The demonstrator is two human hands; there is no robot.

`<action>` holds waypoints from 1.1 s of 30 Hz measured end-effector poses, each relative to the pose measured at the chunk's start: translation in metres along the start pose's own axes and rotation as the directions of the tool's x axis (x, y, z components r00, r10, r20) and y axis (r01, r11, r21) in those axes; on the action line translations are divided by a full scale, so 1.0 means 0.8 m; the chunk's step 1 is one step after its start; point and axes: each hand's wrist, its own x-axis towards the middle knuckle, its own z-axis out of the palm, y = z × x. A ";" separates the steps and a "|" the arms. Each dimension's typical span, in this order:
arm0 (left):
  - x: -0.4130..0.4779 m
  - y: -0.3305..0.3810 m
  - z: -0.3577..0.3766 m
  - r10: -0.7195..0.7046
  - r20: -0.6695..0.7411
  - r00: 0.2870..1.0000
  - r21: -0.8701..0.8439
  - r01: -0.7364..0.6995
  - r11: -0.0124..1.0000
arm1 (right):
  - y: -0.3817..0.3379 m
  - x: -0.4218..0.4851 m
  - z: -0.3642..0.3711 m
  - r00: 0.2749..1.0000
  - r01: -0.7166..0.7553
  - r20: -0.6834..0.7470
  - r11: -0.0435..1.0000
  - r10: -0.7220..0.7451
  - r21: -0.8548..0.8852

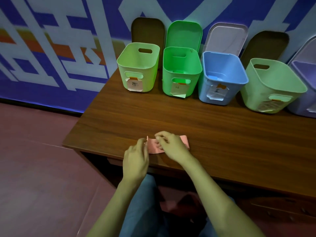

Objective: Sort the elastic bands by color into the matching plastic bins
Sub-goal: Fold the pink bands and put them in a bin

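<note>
A pink elastic band [184, 141] lies flat near the front edge of the wooden table [213, 127]. My right hand [171, 145] rests over its middle with curled fingers pinching it. My left hand [136, 158] pinches the band's left end. At the back stand a pale green bin [138, 65], a bright green bin [181, 69], a blue bin [222, 77], another pale green bin [273, 84] and a purple bin [304, 86] cut off at the right edge. Each bin carries a paper label on its front.
Lids lean upright against the wall behind the bins: brown [147, 30], green [183, 34], lilac [225, 37], brown [266, 47]. The table's left edge [77, 127] drops to a reddish floor. My legs are under the table's front edge.
</note>
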 end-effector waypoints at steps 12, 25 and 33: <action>0.019 0.011 0.006 -0.173 0.052 0.983 0.095 0.168 0.981 | 0.062 -0.005 -0.042 0.924 -0.324 -0.288 0.914 0.251 -0.244; 0.067 0.017 0.008 0.297 0.519 0.801 0.054 -0.378 0.924 | 0.042 -0.063 -0.078 0.754 0.522 -0.129 0.707 -0.644 -0.477; 0.056 0.081 0.020 0.225 0.305 0.926 -0.471 -0.059 0.880 | 0.018 -0.072 -0.162 0.720 0.505 -0.216 0.712 -0.659 -0.487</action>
